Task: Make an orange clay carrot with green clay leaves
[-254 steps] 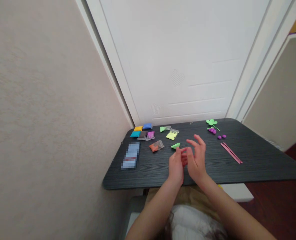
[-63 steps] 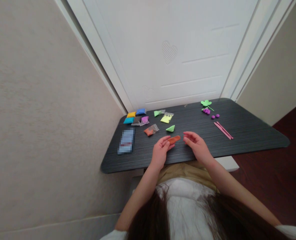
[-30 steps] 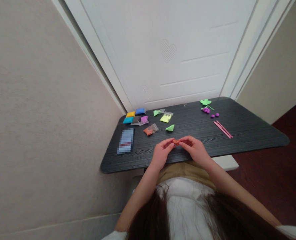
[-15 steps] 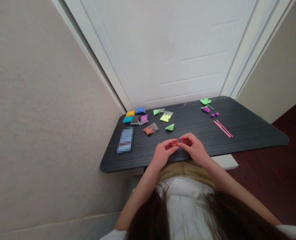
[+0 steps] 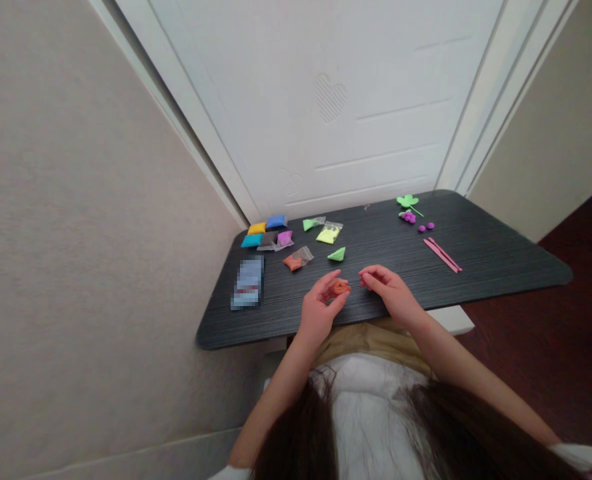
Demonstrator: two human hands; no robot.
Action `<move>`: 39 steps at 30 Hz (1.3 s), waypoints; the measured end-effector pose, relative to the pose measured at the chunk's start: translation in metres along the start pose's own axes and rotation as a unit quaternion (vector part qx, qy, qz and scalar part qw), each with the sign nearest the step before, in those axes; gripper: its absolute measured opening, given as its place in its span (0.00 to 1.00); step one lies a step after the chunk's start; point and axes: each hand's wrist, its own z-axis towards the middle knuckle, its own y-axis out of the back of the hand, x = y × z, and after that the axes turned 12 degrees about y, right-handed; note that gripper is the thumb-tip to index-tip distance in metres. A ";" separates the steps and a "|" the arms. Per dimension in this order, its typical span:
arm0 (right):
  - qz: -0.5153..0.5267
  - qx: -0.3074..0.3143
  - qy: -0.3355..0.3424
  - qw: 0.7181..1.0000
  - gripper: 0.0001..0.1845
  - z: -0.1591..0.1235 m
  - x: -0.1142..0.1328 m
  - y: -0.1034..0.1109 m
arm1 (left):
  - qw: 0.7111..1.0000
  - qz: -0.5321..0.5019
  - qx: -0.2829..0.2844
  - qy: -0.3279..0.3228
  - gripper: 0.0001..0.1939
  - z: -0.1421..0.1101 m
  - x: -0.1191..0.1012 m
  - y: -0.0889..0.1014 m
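A small piece of orange clay (image 5: 341, 287) sits between the thumb and fingers of my left hand (image 5: 322, 301), over the near part of the table. My right hand (image 5: 387, 288) is a short gap away to the right, its thumb and fingertips pinched together. Whatever those fingertips hold, if anything, is too small to make out. Just beyond my hands lies a folded light green piece of clay (image 5: 337, 254). The clear bag with orange clay (image 5: 296, 259) is on the table to the left of it.
Several bags of coloured clay (image 5: 267, 238) lie at the back left, with a blurred phone-like rectangle (image 5: 249, 283) nearer. A yellow clay bag (image 5: 329, 233) is mid-back. At the right are a green clay leaf (image 5: 407, 201), purple balls (image 5: 409, 217) and pink modelling tools (image 5: 443, 255).
My hands have parted: the left has moved slightly left with the orange clay, and the right has come away from it. The view has shifted a little.
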 end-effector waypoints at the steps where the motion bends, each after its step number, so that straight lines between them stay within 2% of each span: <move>1: 0.003 -0.004 -0.002 1.000 0.13 0.000 0.000 0.000 | 1.000 0.010 -0.004 -0.023 0.23 -0.005 -0.007 -0.001; 5: 0.003 -0.009 0.002 1.000 0.13 0.000 -0.001 0.000 | 0.985 0.070 -0.005 -0.156 0.28 -0.026 -0.047 -0.006; 9: 0.005 -0.023 -0.007 1.000 0.12 -0.001 -0.003 -0.001 | 0.943 0.184 0.012 -0.277 0.15 -0.040 -0.079 -0.007; 11: 0.012 -0.022 -0.013 1.000 0.12 -0.001 -0.004 -0.001 | 0.928 0.221 0.020 -0.298 0.12 -0.045 -0.086 -0.008; 15: 0.017 -0.015 -0.019 1.000 0.11 -0.003 0.000 0.000 | 0.905 0.274 0.027 -0.323 0.13 -0.053 -0.093 -0.012; 20: -0.016 0.010 -0.014 1.000 0.09 -0.003 0.013 0.002 | 0.868 0.316 -0.014 -0.384 0.14 -0.058 -0.099 -0.017; 24: -0.041 0.004 -0.008 0.999 0.09 -0.002 0.015 0.001 | 0.857 0.325 -0.006 -0.400 0.14 -0.058 -0.100 -0.012; 27: -0.032 0.003 -0.005 0.999 0.09 -0.003 0.009 0.000 | 0.860 0.312 0.002 -0.403 0.13 -0.059 -0.100 -0.010; 31: -0.003 0.002 -0.017 1.000 0.11 -0.004 0.001 -0.001 | 0.885 0.263 -0.002 -0.384 0.11 -0.060 -0.100 -0.013; 33: 0.005 0.004 -0.016 1.000 0.11 -0.003 -0.001 -0.001 | 0.919 0.206 -0.004 -0.337 0.09 -0.057 -0.097 -0.016; 36: 0.008 0.004 -0.010 1.000 0.11 -0.003 -0.001 -0.001 | 0.984 0.048 0.019 -0.171 0.09 -0.047 -0.089 -0.016; 37: 0.006 0.003 -0.009 1.000 0.11 -0.003 -0.001 -0.001 | 0.994 -0.017 0.038 -0.103 0.10 -0.043 -0.087 -0.015; 39: 0.003 0.002 -0.008 1.000 0.11 -0.003 0.000 -0.001 | 0.988 -0.130 0.079 0.024 0.12 -0.037 -0.083 -0.013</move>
